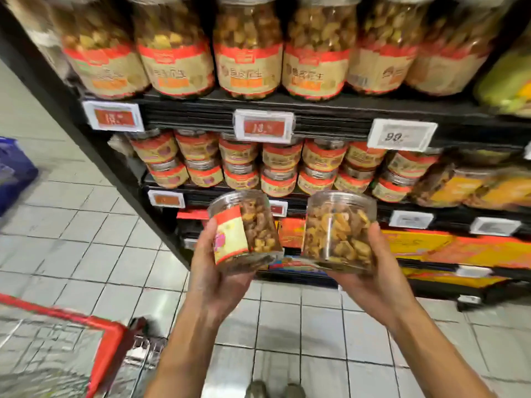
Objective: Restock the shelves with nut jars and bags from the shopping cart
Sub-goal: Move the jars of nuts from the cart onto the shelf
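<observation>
My left hand (212,271) grips a clear nut jar (244,231) with a red and tan label, tilted, lid end towards me. My right hand (373,271) holds a second clear nut jar (339,231) from below and the side, its label turned away. Both jars hang in front of the black shelving, just below the middle shelf (218,193) stacked two high with small labelled jars (281,170). The top shelf (316,107) carries a row of large nut jars (247,53). The red-rimmed shopping cart (71,349) stands at the lower left.
Price tags (264,126) line the shelf edges. Orange bags (471,188) lie at the right of the middle shelf, and orange and red boxes (459,254) fill the low shelf. A blue basket (14,170) sits on the tiled floor at the far left. My shoes (273,389) show below.
</observation>
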